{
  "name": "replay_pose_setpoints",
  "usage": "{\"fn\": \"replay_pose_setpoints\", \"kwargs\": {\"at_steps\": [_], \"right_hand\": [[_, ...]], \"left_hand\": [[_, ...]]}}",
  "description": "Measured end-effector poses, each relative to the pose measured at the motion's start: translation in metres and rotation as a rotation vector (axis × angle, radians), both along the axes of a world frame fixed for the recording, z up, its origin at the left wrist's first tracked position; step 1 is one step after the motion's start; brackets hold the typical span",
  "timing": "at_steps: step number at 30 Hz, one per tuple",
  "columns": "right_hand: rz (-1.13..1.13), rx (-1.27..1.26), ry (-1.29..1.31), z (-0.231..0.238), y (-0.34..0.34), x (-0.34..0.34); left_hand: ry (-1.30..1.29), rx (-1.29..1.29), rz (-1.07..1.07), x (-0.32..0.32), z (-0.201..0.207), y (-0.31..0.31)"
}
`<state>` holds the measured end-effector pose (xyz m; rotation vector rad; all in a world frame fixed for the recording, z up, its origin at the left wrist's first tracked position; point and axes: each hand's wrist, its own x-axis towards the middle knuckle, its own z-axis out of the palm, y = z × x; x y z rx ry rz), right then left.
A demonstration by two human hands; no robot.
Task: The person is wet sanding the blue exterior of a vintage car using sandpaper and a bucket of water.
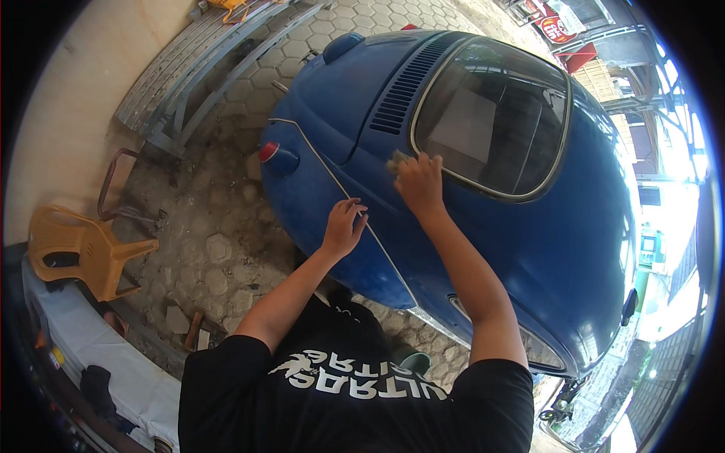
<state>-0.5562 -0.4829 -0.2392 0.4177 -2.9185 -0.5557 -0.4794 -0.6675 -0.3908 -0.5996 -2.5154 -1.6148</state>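
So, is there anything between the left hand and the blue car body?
Nothing visible. The left hand rests directly on the blue car body, beside the thin chrome strip. The right hand presses a small pad below the rear window.

A single head-worn fisheye view looks steeply down from above the person's shoulders, facing forward over the rear of a blue car (483, 226). The person's forearms enter from the lower edge, placing both hands near the frame centre at close range. The paved ground (219, 226) fills the left side, and the car's rear window (491, 113) sits upper right. Straight edges bow toward the dark circular rim.
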Motion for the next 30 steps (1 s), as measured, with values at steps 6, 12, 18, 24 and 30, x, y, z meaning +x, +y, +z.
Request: {"fn": "replay_pose_setpoints", "kwargs": {"at_steps": [6,12,18,24,30], "right_hand": [[-0.155,-0.056,-0.111,0.063,0.025,0.058],[0.028,0.093,0.135,-0.021,-0.003,-0.013],[-0.069,0.0,0.078,-0.126,-0.094,-0.068],[0.297,-0.047,-0.141,-0.134,-0.052,-0.055],[0.122,-0.046,0.226,-0.092,-0.058,-0.105]], "left_hand": [[-0.031,0.006,0.063,-0.007,-0.003,0.0],[-0.097,0.05,0.035,-0.008,0.006,0.019],[-0.15,0.037,0.158,-0.01,-0.014,-0.017],[-0.274,0.013,0.3,-0.002,-0.038,-0.071],[-0.337,0.038,0.378,-0.003,-0.048,-0.086]]}}
